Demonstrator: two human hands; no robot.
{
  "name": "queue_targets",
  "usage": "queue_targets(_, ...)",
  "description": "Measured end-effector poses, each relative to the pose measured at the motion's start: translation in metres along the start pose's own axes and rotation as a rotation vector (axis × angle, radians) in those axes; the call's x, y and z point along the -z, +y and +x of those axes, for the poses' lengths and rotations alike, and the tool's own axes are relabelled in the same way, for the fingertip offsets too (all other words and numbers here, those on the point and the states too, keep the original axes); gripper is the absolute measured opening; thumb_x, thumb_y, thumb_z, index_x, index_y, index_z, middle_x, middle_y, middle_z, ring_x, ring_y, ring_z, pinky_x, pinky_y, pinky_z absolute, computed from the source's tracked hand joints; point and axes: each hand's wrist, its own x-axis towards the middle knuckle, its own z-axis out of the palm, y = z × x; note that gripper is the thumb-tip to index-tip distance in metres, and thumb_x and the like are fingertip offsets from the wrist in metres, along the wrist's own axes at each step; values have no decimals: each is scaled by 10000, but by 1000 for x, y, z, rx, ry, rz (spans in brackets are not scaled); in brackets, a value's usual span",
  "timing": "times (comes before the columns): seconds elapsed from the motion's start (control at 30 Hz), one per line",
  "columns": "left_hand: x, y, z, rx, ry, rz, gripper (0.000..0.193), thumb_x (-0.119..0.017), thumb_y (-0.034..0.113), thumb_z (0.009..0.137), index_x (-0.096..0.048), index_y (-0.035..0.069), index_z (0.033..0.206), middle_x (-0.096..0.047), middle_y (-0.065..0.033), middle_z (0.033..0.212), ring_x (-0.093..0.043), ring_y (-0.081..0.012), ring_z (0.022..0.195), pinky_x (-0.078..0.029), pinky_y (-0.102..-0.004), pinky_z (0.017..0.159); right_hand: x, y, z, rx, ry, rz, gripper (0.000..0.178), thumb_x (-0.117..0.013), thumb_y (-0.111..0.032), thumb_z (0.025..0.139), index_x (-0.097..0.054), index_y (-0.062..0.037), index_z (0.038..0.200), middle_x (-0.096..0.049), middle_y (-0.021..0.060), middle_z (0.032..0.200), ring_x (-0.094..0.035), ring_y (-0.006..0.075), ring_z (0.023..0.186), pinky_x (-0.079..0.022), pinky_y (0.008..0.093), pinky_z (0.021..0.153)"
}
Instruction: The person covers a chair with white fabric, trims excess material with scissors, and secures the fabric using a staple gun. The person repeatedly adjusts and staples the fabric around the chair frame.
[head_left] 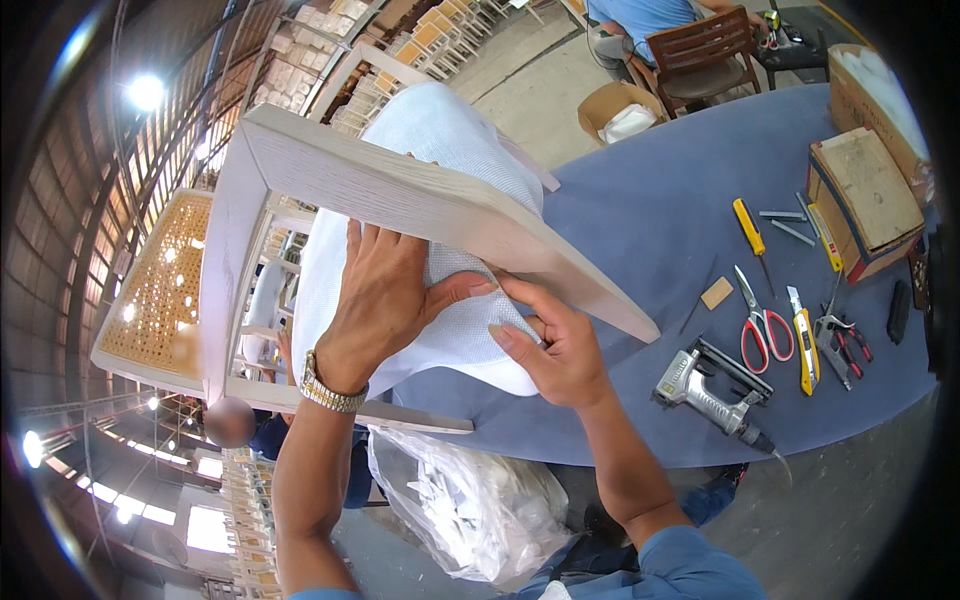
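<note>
A pale wooden chair frame (400, 190) lies tipped over on the table, its cane back panel (160, 290) out at the left. White-grey woven fabric (440, 360) covers its seat. My left hand (385, 285), with a metal-band watch (330, 388) on the wrist, lies on the fabric. Its fingers are stretched out, the tips tucked behind the wooden rail, and the thumb points right. Beside it my right hand (555, 350) pinches the edge of the fabric near the rail, between thumb and fingers. The underside of the seat behind the rail is partly hidden.
On the blue-covered table (640, 210) lie a staple gun (715, 385), red-handled scissors (762, 330), a yellow cutter (803, 340), a screwdriver (750, 228), and pliers (840, 345). Boxes (865, 195) stand at right. A plastic bag (470, 500) sits below. Another person (640, 25) works beyond.
</note>
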Motion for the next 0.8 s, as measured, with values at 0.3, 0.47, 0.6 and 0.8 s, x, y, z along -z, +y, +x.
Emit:
queue_targets(0.3,-11,0,-2,-39,123,47,977,-798,492,715,-413,-26,1447,-366,-287,1535,-310,-450,1448,-267,-520,1176,8,28,9,24,-79,178,330,-638,-162,997,-593,17,1271,-674,49,1053,-604,64,876,-490,219,763)
queue_targets(0.47,-15,5,2,-48,157,119,1003,-822,488,684,-422,-52,1429,-385,-284,1524,-374,-450,1411,-331,-497,1146,13,32,3,-12,13,3,236,-670,-228,980,-645,0,1034,-671,35,840,-575,64,771,-463,222,700)
queue_targets(0.6,-23,7,1,-8,218,61,936,-872,463,650,-512,-6,1376,-444,-279,1477,-393,-448,1400,-345,-510,1127,13,37,7,154,38,-67,277,-712,-276,947,-655,-5,940,-667,58,774,-614,113,709,-478,267,665)
queue_targets(0.8,-29,7,-2,76,181,43,934,-889,460,646,-525,-11,1365,-445,-313,1461,-427,-476,1365,-362,-522,1116,17,35,9,132,-6,-143,296,-744,-293,911,-671,-7,922,-672,129,755,-664,231,677,-500,321,657)
